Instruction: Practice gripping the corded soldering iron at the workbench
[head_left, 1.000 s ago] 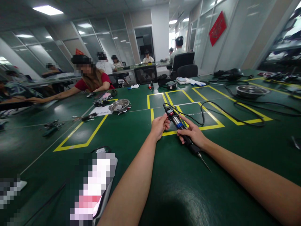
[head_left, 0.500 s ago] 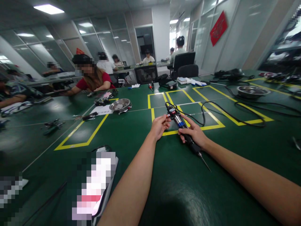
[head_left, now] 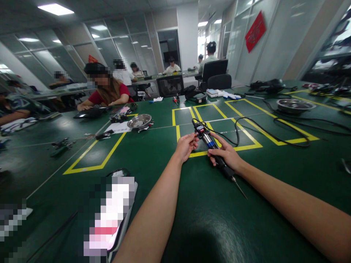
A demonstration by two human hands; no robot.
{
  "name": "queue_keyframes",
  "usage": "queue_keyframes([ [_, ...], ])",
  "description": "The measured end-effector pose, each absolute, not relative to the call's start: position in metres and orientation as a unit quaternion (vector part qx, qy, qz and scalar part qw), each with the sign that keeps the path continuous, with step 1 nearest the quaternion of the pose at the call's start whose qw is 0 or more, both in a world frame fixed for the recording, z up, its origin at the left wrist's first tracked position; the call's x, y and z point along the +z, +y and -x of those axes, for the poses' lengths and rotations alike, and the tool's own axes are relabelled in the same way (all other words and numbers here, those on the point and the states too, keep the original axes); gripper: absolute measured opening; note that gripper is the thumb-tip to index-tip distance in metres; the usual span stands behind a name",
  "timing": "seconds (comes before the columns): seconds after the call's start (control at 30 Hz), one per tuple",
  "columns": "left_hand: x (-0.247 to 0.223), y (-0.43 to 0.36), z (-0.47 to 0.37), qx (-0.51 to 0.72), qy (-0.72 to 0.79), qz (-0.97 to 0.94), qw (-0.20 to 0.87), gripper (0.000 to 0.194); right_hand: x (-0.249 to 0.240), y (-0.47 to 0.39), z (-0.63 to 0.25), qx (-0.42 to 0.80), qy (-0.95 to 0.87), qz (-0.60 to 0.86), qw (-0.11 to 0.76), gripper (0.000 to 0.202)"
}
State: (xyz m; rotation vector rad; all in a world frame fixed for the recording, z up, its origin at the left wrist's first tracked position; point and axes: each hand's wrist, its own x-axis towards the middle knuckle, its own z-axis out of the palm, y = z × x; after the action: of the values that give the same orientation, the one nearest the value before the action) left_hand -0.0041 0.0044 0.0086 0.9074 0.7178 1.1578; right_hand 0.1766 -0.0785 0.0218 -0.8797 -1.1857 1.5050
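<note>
My right hand (head_left: 225,155) is wrapped round an electric screwdriver (head_left: 219,159) with a black handle, a blue ring and a silver section. Its long thin bit points down toward me at the right, and its corded end tilts up and away. At that far end, my left hand (head_left: 187,147) is closed in a pinch beside the black and red fittings. Something small and reddish shows at the left fingertips, too small to name. A black cord (head_left: 237,136) loops from the tool's end across the green table (head_left: 208,226).
Yellow tape outlines (head_left: 253,146) mark the table. One metal bowl (head_left: 139,121) lies left of my hands, another metal bowl (head_left: 295,106) far right. A phone (head_left: 117,215) with a blurred screen stands near my left forearm. A co-worker in a red top (head_left: 120,98) sits across.
My hands and the screwdriver have hardly moved. The co-worker in red has drawn the reaching arm back, and a dark flat object now lies in front of that person.
</note>
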Motion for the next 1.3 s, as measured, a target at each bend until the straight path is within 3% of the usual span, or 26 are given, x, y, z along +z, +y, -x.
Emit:
queue_keyframes([
  [1.3,0.0059,0.0067,0.0045,0.513,0.312,-0.415,0.683,0.032,0.0218,-0.0783,-0.1802,0.627,-0.504,0.359,0.473,0.102],
])
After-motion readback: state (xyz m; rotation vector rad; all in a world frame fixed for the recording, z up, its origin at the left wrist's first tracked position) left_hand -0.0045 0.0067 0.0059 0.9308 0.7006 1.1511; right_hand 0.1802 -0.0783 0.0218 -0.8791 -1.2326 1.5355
